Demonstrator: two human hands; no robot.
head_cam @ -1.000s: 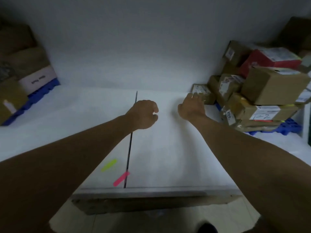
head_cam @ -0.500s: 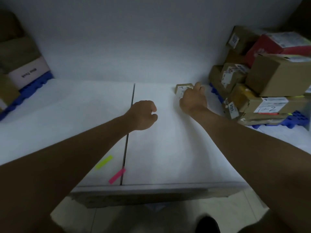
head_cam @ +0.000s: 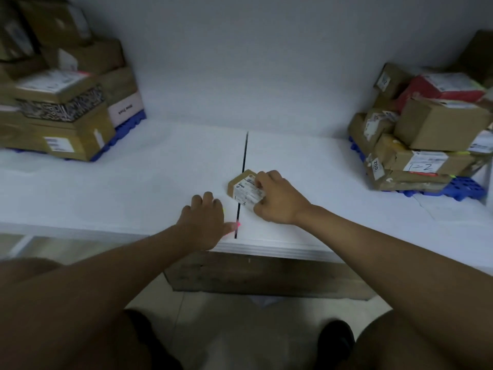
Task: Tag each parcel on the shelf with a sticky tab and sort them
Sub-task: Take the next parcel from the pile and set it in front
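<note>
We are gripping the small brown cardboard parcel with a white label (head_cam: 244,190) in our right hand (head_cam: 277,201), at mid-frame on the white shelf (head_cam: 160,182); it looks light and stiff, best held by its side edges. Our left hand (head_cam: 205,222) is resting flat, fingers straight, over the pink sticky tab (head_cam: 238,224)

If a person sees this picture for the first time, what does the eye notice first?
First, the right hand gripping a small labelled parcel on the white shelf, beside its dark seam. Next, the left hand resting over the pink sticky tab near the front edge. Stacks of parcels stand on both sides.
</note>
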